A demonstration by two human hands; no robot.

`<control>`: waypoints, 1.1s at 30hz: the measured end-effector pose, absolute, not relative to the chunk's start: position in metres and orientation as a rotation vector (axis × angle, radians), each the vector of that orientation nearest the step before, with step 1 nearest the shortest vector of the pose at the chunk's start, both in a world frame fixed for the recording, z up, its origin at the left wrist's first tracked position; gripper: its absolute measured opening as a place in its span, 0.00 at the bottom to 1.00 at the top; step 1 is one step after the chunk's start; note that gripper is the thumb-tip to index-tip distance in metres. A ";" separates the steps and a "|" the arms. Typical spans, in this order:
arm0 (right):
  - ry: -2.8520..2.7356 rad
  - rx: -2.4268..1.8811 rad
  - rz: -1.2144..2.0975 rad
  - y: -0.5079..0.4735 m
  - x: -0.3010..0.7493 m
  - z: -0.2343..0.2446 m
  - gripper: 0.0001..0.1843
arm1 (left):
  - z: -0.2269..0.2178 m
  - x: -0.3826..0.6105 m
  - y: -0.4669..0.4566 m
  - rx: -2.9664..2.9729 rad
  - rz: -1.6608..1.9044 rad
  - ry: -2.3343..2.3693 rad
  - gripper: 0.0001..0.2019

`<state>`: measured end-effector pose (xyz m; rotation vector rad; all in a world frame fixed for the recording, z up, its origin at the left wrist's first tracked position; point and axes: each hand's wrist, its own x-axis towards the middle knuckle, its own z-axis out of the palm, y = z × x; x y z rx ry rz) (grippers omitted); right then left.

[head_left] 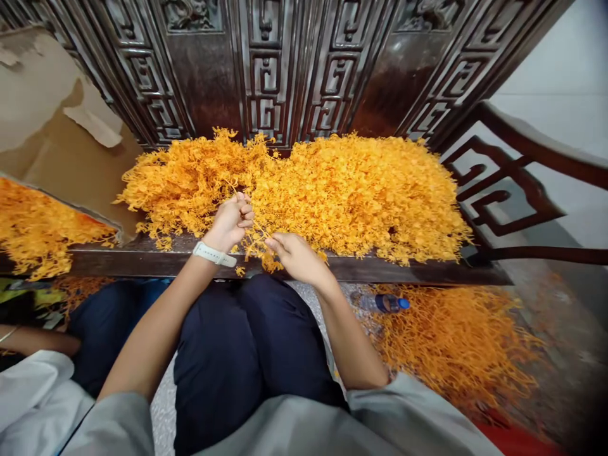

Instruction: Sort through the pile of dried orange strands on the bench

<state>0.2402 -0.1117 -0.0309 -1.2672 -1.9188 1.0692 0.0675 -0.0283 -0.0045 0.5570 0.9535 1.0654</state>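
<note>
Two heaps of yellow-orange plastic-looking flower sprigs lie side by side on a dark wooden bench: a looser left heap (185, 180) and a denser, yellower right heap (365, 190). My left hand (232, 220), with a pale watch band on its wrist, is closed in front of the place where they meet. A thin stem shows at its fingers. Lower and to the right, my right hand (298, 256) pinches a thin flower sprig (259, 235) between thumb and forefinger. The sprig spans the gap between both hands; its exact ends blend into the flowers behind.
A torn cardboard sheet (61, 120) stands at the left, with more orange sprigs (42, 221) beyond it. Another person's arm (40, 340) is at lower left. Under the bench edge (403, 271) lie a blue-capped bottle (384, 303) and a pile of orange stems (451, 335).
</note>
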 end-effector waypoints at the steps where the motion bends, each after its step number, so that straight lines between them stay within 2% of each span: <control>1: -1.938 -1.287 1.020 -0.120 0.240 -0.023 0.21 | -0.003 0.068 -0.027 0.536 1.046 0.939 0.11; 3: -1.960 -1.255 1.037 -0.139 0.242 -0.004 0.23 | 0.000 0.066 -0.023 0.536 1.115 0.916 0.10; 5: -2.040 -0.947 1.266 -0.161 0.250 0.011 0.27 | 0.002 0.059 -0.015 0.515 1.307 0.927 0.12; 8: -2.178 0.143 1.627 -0.186 0.270 0.024 0.24 | 0.000 0.047 -0.007 0.445 1.502 0.954 0.14; 9: -2.166 0.466 1.639 -0.188 0.279 0.025 0.20 | -0.002 0.044 -0.007 0.452 1.474 0.937 0.13; 10: -2.100 0.599 1.606 -0.186 0.287 0.024 0.17 | -0.004 0.044 -0.007 0.473 1.432 0.906 0.12; 12: -1.849 0.387 1.530 -0.169 0.301 0.020 0.17 | -0.006 0.046 -0.010 0.524 1.332 0.810 0.09; 15: -1.286 -0.365 1.343 -0.129 0.310 0.010 0.27 | -0.004 0.052 -0.015 0.587 1.201 0.670 0.12; 18: -0.932 -0.865 1.119 -0.101 0.296 0.000 0.21 | 0.000 0.055 -0.019 0.677 1.076 0.582 0.16; 20: -0.976 -1.059 0.993 -0.095 0.275 -0.008 0.20 | 0.002 0.056 -0.023 0.753 1.000 0.540 0.18; 23: -1.378 -1.170 0.834 -0.090 0.244 -0.019 0.19 | 0.003 0.064 -0.030 0.895 0.913 0.545 0.19; 26: -1.653 -1.245 0.535 -0.080 0.227 -0.028 0.11 | 0.002 0.075 -0.037 1.106 0.906 0.633 0.15; 29: -1.770 -1.311 0.314 -0.083 0.225 -0.032 0.12 | -0.005 0.081 -0.035 1.247 1.038 0.776 0.11; 33: -1.891 -1.083 0.408 -0.132 0.228 -0.019 0.12 | -0.019 0.071 -0.025 1.078 1.345 0.920 0.15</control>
